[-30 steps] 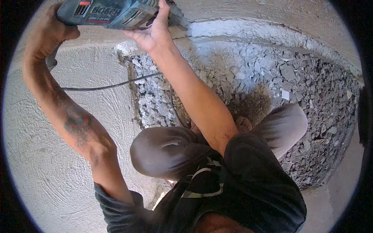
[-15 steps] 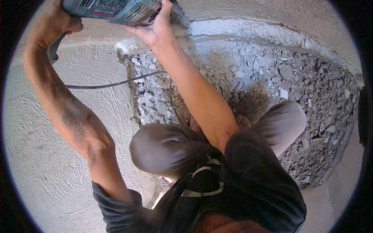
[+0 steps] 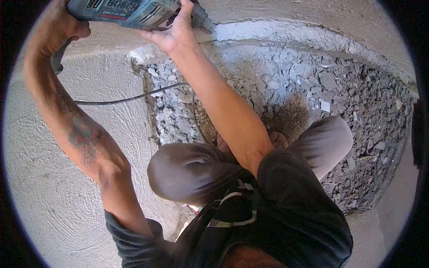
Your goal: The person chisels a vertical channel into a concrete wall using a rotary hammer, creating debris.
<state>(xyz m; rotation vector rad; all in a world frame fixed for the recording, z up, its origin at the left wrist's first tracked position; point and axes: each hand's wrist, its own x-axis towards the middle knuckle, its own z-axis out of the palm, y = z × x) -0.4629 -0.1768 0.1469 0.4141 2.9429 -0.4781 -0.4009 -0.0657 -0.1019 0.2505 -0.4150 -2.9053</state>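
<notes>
A blue-grey Bosch rotary hammer point(image 3: 123, 12) lies across the top left of the head view, partly cut off by the frame edge. My left hand point(image 3: 67, 24) is closed around its rear handle, the fingers partly hidden. Farther forward, my right hand point(image 3: 173, 39) cups the hammer's front end from below, with the thumb up along its side. The front end points right, to the pale, chipped strip point(image 3: 277, 35) along the base of the wall. A black cord point(image 3: 129, 99) runs below the tool over the rubble.
Broken rubble point(image 3: 286, 73) covers the ground between my legs and the wall, with a small white tile piece point(image 3: 325, 106) on it. A rough plastered surface point(image 3: 103, 147) fills the left side. My bent knees point(image 3: 192, 172) are close below my arms.
The rotary hammer and both hands have shifted slightly left in view. More of the tool's front end shows beside the pale strip. Both hands keep their hold.
</notes>
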